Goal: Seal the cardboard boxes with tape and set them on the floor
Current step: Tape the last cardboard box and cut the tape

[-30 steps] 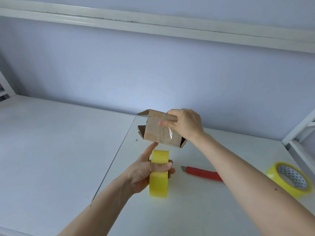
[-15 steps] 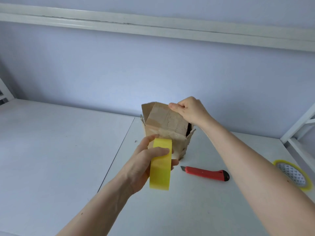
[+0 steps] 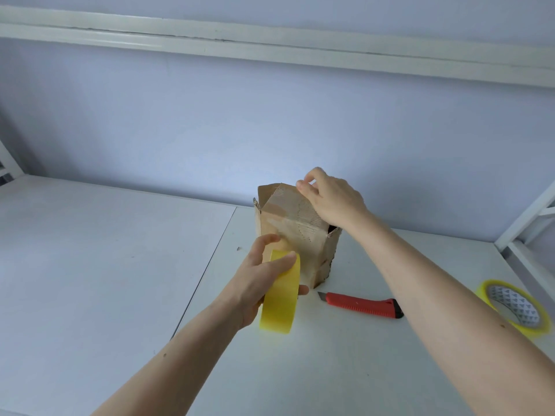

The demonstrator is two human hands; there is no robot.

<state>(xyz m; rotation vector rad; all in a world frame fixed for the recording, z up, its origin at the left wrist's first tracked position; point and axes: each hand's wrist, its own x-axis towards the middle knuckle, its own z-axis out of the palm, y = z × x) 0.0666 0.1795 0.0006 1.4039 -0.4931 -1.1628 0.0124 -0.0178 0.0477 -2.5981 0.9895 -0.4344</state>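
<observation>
- Head view: we see a small cardboard box (image 3: pixel 295 235) standing on the white counter (image 3: pixel 120 265), close to the pale blue wall (image 3: pixel 270 121) behind it.
- Box looks worn; top flaps folded over unevenly, with a dark gap showing at the right top corner. A glossy patch runs down its near face; we cannot tell whether that is tape.
- Right hand (image 3: pixel 332 199) rests on the box top at the far edge. Fingers curled, thumb and forefinger tips pressed together at the flap edge; whether they pinch tape or cardboard we cannot tell.
- Left hand (image 3: pixel 258 280) grips a yellow tape roll (image 3: pixel 280 295), held on edge, just in front of the lower near face of the box. Thumb lies over the top of the roll, fingertips wrap round from below and show on the right side.
- Roll sits close against the box; we cannot tell whether it touches.
- Red utility knife (image 3: pixel 362 304) lies flat on the counter just right of the box base, blade tip out and pointing left toward the left hand's fingertips, black end cap to the right.
- Second yellow tape roll (image 3: pixel 515 307) lies flat near the right edge of the counter, well apart from the box, partly hidden behind the right forearm.
- White frame rail (image 3: pixel 270 46) crosses above the wall.
</observation>
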